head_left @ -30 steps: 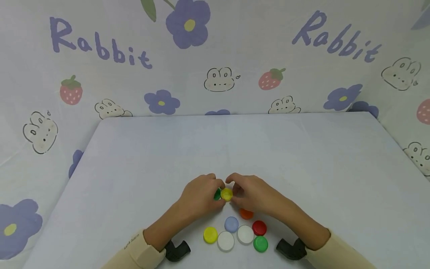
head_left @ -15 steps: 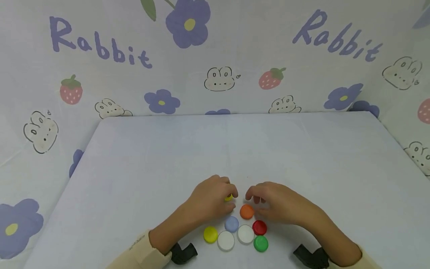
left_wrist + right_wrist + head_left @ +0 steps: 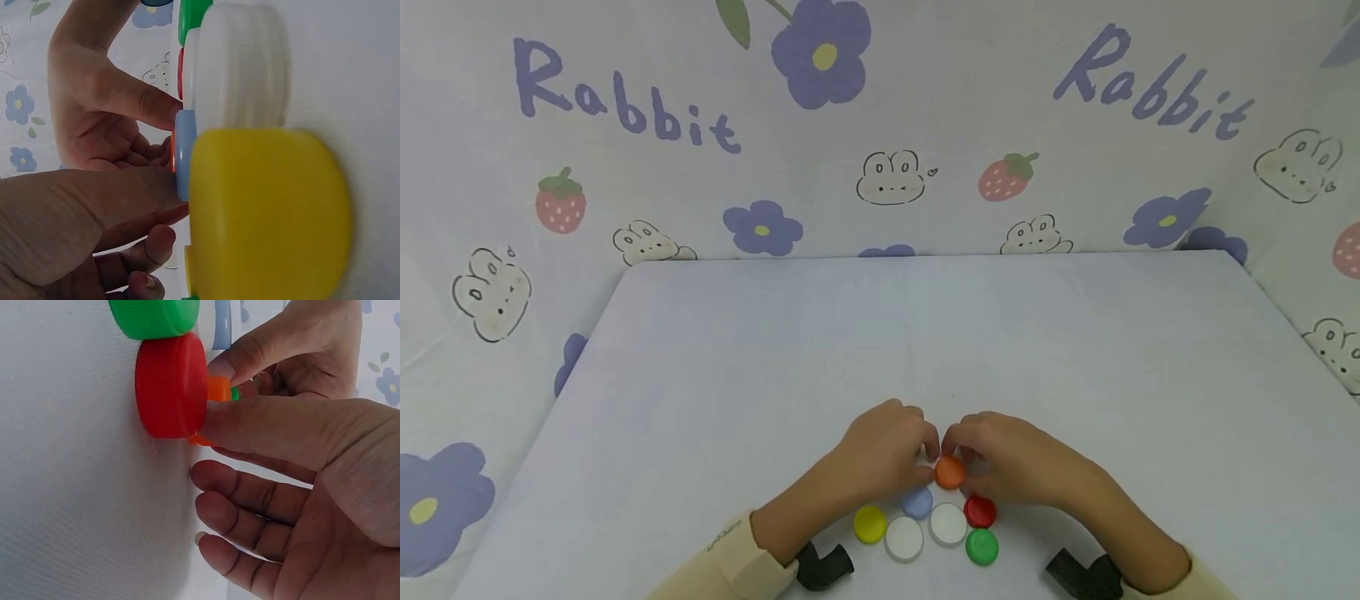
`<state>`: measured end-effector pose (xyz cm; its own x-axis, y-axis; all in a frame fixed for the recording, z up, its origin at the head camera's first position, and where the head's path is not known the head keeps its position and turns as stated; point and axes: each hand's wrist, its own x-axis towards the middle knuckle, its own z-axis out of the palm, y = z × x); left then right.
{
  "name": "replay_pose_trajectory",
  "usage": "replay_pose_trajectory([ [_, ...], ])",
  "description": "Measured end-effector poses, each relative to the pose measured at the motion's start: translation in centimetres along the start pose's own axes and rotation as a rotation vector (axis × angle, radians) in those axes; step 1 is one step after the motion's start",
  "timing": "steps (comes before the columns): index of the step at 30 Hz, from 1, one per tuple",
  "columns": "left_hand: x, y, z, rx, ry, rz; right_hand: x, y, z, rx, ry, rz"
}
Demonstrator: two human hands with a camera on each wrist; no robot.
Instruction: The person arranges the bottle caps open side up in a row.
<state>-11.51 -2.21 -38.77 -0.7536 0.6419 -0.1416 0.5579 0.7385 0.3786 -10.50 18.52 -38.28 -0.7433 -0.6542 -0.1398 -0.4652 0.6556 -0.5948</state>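
An orange bottle cap [image 3: 950, 472] lies on the white table between my two hands. My left hand [image 3: 883, 454] holds its left side, thumb and index finger curled at the rim. From the right, my right hand [image 3: 1018, 460] grips the same cap between thumb and index finger; the other fingers are spread in the right wrist view. A light blue cap [image 3: 917, 502] sits just in front of my left thumb. The red cap [image 3: 172, 386] stands close by my right thumb. Beyond my left thumb, a yellow cap [image 3: 191, 269] shows in the left wrist view, hidden in the head view.
Nearer me lie another yellow cap [image 3: 870, 524], a white cap [image 3: 904, 539], a second white cap [image 3: 948, 524] and a green cap [image 3: 982, 547]. Black wrist mounts [image 3: 826, 568] extend from both sleeves. A patterned cloth [image 3: 700, 192] hangs behind the table.
Both hands have left the far yellow cap beside a green one and moved nearer me to the orange cap. The left hand now covers the far caps. The red cap shifted slightly.
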Motion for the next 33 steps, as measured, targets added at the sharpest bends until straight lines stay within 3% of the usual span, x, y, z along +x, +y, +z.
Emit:
replay_pose_trajectory([
  [14, 0.1, -0.1, 0.3, 0.025, 0.028, 0.019, 0.2, 0.6, -0.1, 0.013, 0.008, -0.017],
  [21, 0.0, 0.1, 0.1, 0.064, 0.083, 0.064, 0.3, 1.2, -0.2, 0.058, 0.02, -0.039],
  [28, 0.0, 0.4, 0.1, 0.168, 0.122, 0.118, 0.3, 1.7, 0.0, 0.08, 0.052, -0.037],
  [33, 0.0, 0.3, 0.0, 0.173, 0.169, 0.137, 0.4, 2.0, -0.2, 0.145, 0.065, -0.041],
])
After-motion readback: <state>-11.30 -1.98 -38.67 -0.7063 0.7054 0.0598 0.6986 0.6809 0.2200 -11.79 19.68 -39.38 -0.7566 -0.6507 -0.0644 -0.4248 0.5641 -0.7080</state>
